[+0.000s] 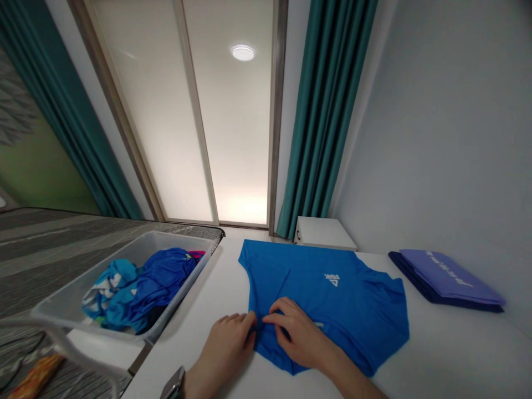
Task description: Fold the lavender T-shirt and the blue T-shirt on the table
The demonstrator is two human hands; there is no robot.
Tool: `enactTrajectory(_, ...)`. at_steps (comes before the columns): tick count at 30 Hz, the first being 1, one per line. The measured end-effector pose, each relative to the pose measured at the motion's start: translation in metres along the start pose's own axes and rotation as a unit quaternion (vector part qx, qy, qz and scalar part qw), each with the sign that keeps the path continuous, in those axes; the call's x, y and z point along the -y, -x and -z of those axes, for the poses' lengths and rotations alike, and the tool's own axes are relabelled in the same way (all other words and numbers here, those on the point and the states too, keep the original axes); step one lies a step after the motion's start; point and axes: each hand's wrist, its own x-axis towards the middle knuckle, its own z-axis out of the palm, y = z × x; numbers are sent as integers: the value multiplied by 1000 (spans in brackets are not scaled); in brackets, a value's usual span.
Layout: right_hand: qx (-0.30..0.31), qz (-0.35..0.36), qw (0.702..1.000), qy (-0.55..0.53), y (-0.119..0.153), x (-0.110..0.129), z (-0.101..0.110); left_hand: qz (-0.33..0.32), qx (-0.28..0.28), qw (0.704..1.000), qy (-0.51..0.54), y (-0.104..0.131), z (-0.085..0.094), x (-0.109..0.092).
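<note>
A blue T-shirt (307,271) with a small white logo lies spread on the white table (199,327), its sleeves toward the far left and the right. My left hand (230,341), with a watch (173,382) on its wrist, is closed on the shirt's near left edge between thumb and fingers. Beside it, my right hand (297,332) rests on the shirt with curled fingers, thumb and index finger pinching the fabric close to the left hand. The cloth between the fingertips is partly hidden. Folds run along the shirt's near side.
Left of the table, a translucent plastic bin (103,260) holds crumpled blue clothes (162,277). Folded purple and navy clothes (449,274) lie at the table's right, near the wall. Behind stand a white cabinet (324,231), teal curtains (328,111) and sliding doors (233,133).
</note>
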Motion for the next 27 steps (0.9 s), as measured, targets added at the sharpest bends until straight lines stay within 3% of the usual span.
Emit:
enactTrajectory(5, 6, 7, 1000, 11, -1, 3, 0, 0, -20, 999, 36, 10, 2, 8)
enactTrajectory(16, 10, 22, 999, 24, 1, 3, -1, -14, -69, 997, 19, 12, -15, 13)
enactTrajectory(24, 42, 33, 998, 37, 2, 6, 0, -64, -78, 995, 13, 18, -7, 23)
enactTrajectory(27, 48, 28, 998, 32, 2, 8, 1, -66, -115, 990, 51, 15, -3, 37)
